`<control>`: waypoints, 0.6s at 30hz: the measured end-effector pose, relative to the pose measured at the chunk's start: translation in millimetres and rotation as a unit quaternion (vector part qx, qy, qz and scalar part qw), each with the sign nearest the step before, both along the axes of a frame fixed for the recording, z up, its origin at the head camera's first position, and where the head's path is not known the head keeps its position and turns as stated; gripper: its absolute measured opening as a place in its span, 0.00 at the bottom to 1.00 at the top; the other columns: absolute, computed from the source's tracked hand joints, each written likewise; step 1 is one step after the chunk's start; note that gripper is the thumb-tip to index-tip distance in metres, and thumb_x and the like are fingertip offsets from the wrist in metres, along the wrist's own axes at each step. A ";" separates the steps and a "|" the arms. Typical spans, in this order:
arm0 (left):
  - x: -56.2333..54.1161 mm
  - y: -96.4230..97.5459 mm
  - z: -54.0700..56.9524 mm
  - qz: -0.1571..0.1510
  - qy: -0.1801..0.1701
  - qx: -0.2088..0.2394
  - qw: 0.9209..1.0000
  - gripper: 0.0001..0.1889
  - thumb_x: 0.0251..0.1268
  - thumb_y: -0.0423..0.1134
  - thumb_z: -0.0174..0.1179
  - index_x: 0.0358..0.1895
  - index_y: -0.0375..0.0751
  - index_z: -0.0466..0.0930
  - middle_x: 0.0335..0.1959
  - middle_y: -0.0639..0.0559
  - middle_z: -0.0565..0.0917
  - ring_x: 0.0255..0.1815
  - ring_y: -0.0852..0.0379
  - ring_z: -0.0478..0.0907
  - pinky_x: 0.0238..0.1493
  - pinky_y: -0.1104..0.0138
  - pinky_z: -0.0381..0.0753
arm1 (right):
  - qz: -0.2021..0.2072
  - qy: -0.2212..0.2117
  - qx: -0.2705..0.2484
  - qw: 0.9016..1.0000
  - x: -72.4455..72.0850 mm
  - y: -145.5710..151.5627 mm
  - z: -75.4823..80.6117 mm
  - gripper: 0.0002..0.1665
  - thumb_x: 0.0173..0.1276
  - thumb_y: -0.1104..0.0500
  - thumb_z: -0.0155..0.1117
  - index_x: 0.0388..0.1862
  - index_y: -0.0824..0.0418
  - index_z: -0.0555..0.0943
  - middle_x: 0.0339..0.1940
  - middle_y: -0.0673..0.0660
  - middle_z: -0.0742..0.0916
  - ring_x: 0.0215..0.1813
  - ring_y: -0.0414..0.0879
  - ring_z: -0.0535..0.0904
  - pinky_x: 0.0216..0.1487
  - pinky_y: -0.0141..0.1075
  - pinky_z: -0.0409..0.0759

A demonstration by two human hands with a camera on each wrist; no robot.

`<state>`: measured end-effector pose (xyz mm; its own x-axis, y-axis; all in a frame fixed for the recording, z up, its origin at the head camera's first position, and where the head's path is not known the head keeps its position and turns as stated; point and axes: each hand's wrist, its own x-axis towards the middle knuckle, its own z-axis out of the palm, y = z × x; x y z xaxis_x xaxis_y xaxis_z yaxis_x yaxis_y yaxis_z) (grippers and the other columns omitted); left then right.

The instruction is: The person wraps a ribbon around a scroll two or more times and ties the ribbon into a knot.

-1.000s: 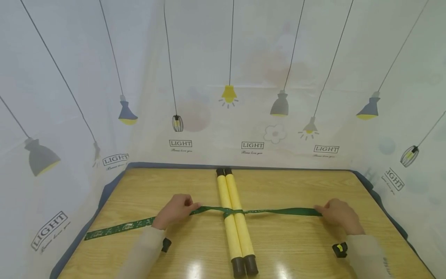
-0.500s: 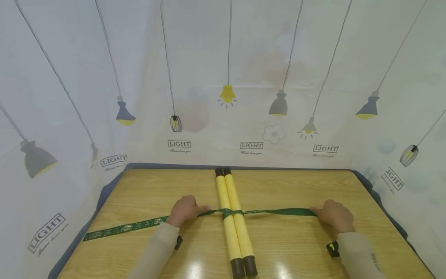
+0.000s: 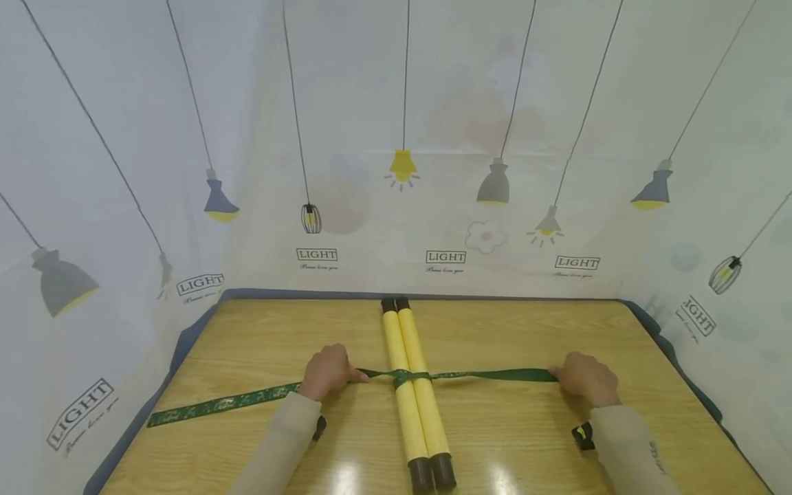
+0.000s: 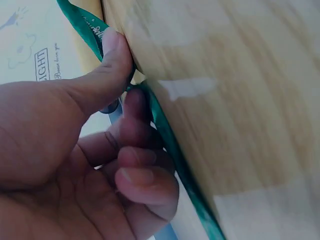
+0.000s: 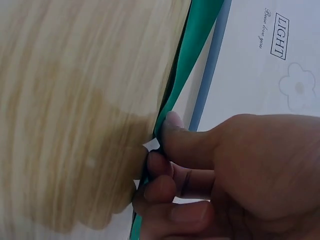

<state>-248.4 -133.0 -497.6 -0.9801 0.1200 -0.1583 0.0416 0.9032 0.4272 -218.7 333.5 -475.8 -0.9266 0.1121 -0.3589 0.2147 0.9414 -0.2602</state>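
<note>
Two yellow sticks [image 3: 413, 392] with dark end caps lie side by side on the table, pointing away from me. A green printed ribbon [image 3: 513, 375] crosses over them and is looped around both near the middle. To the left of the sticks, my left hand [image 3: 329, 371] pinches the ribbon between thumb and index finger, its other fingers curled. On the far side, my right hand [image 3: 588, 378] pinches the ribbon's other length the same way. Between the hands the ribbon runs nearly straight. In the left wrist view, ribbon [image 4: 167, 132] trails down past the fingers.
The wooden table [image 3: 284, 330] has a blue edge along its back and sides. A pale curtain [image 3: 396, 89] printed with hanging lamps surrounds it. One ribbon tail [image 3: 204, 411] lies leftward towards the table's left edge. Black wrist straps show below both sleeves.
My left hand has slid right along the ribbon, closer to the sticks, and now pinches it there. The right hand has moved slightly left, still holding its length. The sticks stay in place.
</note>
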 end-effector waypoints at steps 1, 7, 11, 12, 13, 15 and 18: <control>0.0 -0.6 0.5 -0.006 0.000 0.005 1.000 0.28 0.55 0.54 0.77 0.12 0.46 0.69 0.12 0.58 0.62 0.16 0.61 0.59 0.19 0.69 0.59 | 0.002 0.000 0.000 1.000 -0.9 -0.4 -0.1 0.27 0.81 0.46 0.52 0.41 0.69 0.82 0.32 0.61 0.80 0.34 0.53 0.75 0.35 0.44 0.73; 1.9 -4.6 3.0 -0.051 0.003 0.054 0.997 0.30 0.62 0.46 0.73 0.09 0.50 0.63 0.08 0.61 0.57 0.13 0.64 0.55 0.17 0.72 0.55 | 0.027 0.050 -0.021 0.998 -1.5 5.3 -8.5 0.27 0.79 0.46 0.55 0.37 0.70 0.82 0.30 0.61 0.82 0.31 0.51 0.76 0.32 0.44 0.76; 2.1 -7.6 8.5 -0.070 -0.011 0.104 0.992 0.23 0.67 0.40 0.69 0.13 0.47 0.71 0.11 0.58 0.67 0.14 0.63 0.61 0.19 0.71 0.60 | 0.036 0.107 -0.064 0.992 -2.1 7.2 -15.6 0.24 0.77 0.49 0.58 0.21 0.61 0.73 0.18 0.52 0.72 0.24 0.45 0.66 0.27 0.38 0.65; 2.1 -8.4 10.4 -0.072 -0.016 0.118 0.990 0.21 0.68 0.39 0.68 0.16 0.45 0.74 0.12 0.56 0.70 0.15 0.62 0.63 0.19 0.71 0.63 | 0.033 0.115 -0.077 0.990 -2.9 7.1 -16.8 0.24 0.77 0.50 0.59 0.20 0.59 0.71 0.17 0.50 0.70 0.23 0.44 0.64 0.27 0.37 0.63; 2.0 -9.0 12.7 -0.071 -0.023 0.132 0.988 0.18 0.69 0.38 0.67 0.18 0.43 0.77 0.14 0.55 0.73 0.16 0.62 0.65 0.20 0.71 0.65 | 0.033 0.126 -0.085 0.988 -3.6 6.9 -17.0 0.22 0.77 0.51 0.59 0.22 0.59 0.72 0.18 0.51 0.72 0.24 0.46 0.66 0.28 0.38 0.64; 2.2 -10.1 17.2 -0.067 -0.037 0.159 0.984 0.14 0.71 0.37 0.65 0.24 0.40 0.81 0.18 0.52 0.78 0.18 0.61 0.69 0.22 0.70 0.68 | 0.031 0.141 -0.098 0.985 -5.5 6.2 -16.0 0.19 0.77 0.52 0.59 0.31 0.66 0.78 0.24 0.60 0.80 0.29 0.54 0.75 0.32 0.43 0.74; 2.8 -11.2 24.0 -0.065 -0.053 0.199 0.976 0.11 0.73 0.36 0.62 0.30 0.38 0.82 0.21 0.50 0.80 0.19 0.61 0.70 0.22 0.71 0.70 | 0.015 0.147 -0.117 0.982 -8.8 4.6 -13.1 0.25 0.77 0.52 0.57 0.53 0.76 0.78 0.47 0.75 0.85 0.50 0.69 0.81 0.50 0.56 0.80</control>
